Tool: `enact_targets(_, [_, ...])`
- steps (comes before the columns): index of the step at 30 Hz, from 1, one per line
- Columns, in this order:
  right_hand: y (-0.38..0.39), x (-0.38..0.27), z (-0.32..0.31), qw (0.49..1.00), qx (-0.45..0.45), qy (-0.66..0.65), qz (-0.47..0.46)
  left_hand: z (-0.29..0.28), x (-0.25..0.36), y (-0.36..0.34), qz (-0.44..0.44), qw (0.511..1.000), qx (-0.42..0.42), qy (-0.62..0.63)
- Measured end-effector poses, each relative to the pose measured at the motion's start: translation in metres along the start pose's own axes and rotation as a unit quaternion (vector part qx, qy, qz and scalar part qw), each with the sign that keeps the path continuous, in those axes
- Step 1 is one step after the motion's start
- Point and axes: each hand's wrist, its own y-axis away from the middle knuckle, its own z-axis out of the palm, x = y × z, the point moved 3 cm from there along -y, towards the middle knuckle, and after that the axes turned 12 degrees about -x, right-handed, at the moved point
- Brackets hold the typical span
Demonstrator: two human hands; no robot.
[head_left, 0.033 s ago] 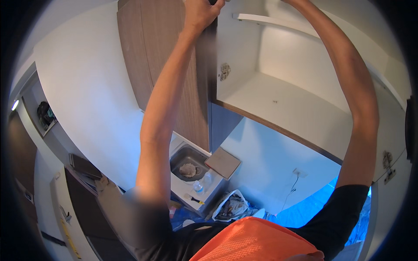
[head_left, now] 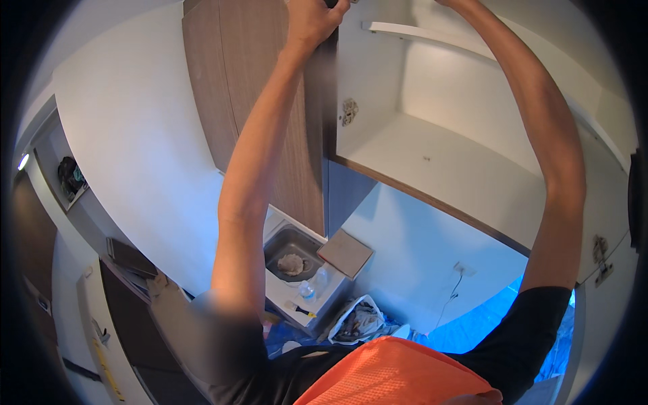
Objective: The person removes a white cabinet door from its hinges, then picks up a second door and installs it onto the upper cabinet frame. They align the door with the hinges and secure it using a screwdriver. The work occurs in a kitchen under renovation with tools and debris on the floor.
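Raised to the top edge, my left hand (head_left: 312, 19) is closed round a dark object (head_left: 331, 3); the frame cuts this object off, so its kind cannot be told. The hand is beside the front edge of an open white wall cabinet (head_left: 432, 152), next to brown wood-grain cabinet doors (head_left: 260, 81). My right forearm (head_left: 533, 94) reaches up across the cabinet's opening. Beyond the wrist, the right hand is out of the picture. Inside the cabinet, a white shelf or strip (head_left: 418, 32) runs across the upper part. A metal hinge (head_left: 349, 112) is fixed to its left wall.
Below are a sink (head_left: 314, 233) with a pale lump in it, a plastic bottle (head_left: 307, 291), a brush (head_left: 300, 309) and a square board (head_left: 345, 253). A bag of items (head_left: 361, 320) stands beside the counter. Another hinge (head_left: 600, 248) is at right. Blue sheeting (head_left: 482, 324) lies below.
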Motion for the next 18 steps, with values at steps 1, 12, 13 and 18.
enact_targets(1, [-0.001, 0.004, 0.002, 0.997, -0.025, -0.062, 0.024, 0.0, 0.0, 0.001, 0.001, 1.0, 0.0, 0.001])
enact_targets(12, [0.03, -0.001, 0.027, 0.96, 0.148, -0.226, 0.073, 0.003, -0.001, -0.004, -0.014, 1.0, 0.006, 0.012])
enact_targets(13, [0.028, -0.001, 0.025, 0.966, 0.144, -0.188, 0.101, 0.003, -0.001, -0.004, -0.015, 1.0, 0.006, 0.014])
enact_targets(18, [0.019, -0.002, 0.013, 0.976, 0.166, 0.052, 0.13, 0.005, 0.0, -0.003, -0.014, 1.0, 0.011, 0.007])
